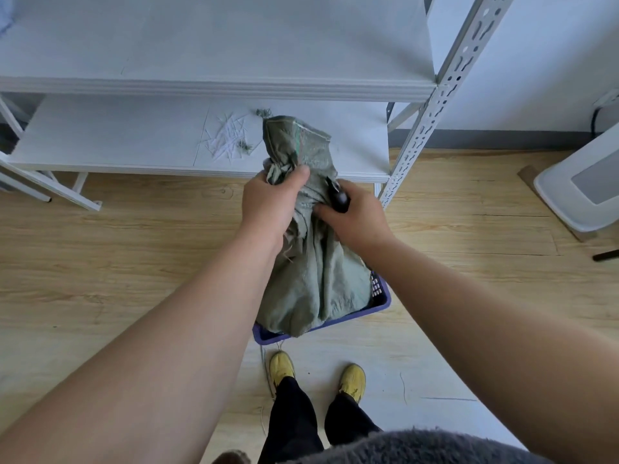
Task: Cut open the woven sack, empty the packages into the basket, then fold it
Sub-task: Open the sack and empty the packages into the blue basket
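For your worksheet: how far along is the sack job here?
Likely done: cutting, given scraps on the shelf. In hand: both hands, left and right, grip the sack above the basket; the right also holds a dark tool. Left: folding.

Bright, even light (soft shadows); edges bowed, perhaps slightly blurred.

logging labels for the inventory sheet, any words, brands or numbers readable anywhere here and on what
None can be read.
woven sack: a green stripe near its top, no legible print.
basket: no visible label.
dark tool in the right hand: no marking legible.
yellow shoes: dark marks, too blurred to read.
shelf: only paper strips, no text.
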